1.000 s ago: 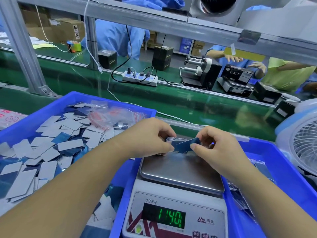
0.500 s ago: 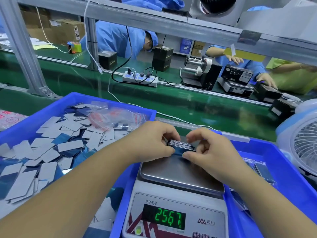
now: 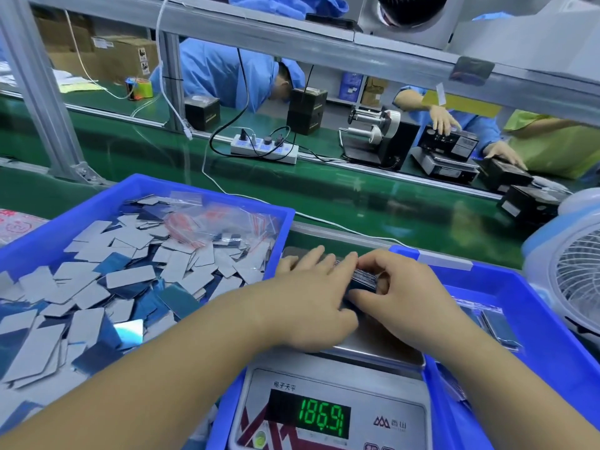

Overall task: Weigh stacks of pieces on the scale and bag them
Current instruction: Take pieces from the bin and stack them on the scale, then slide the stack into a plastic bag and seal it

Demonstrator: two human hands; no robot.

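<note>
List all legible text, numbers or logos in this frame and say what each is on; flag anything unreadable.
"186.9": green digits on the display of the grey electronic scale.
"电子天平": small print above that display.
"香山" with a peaked logo: right of the display.
Red print on the clear bag at far left: too blurred to read.
Labels on the brown cardboard boxes and black boxes behind: too small to read.

The scale [image 3: 331, 407] has a smooth brushed-metal pan with a dull sheen and a matt grey plastic body. Glossy blue plastic forms the left bin [image 3: 207, 196] and the right bin [image 3: 552, 336]. The loose pieces [image 3: 130, 277] look matt grey on one face, mirror-shiny blue on the other. Clear crinkled plastic bags [image 3: 220, 225] lie among them. The belt [image 3: 357, 196] is smooth, slightly shiny green.
</note>
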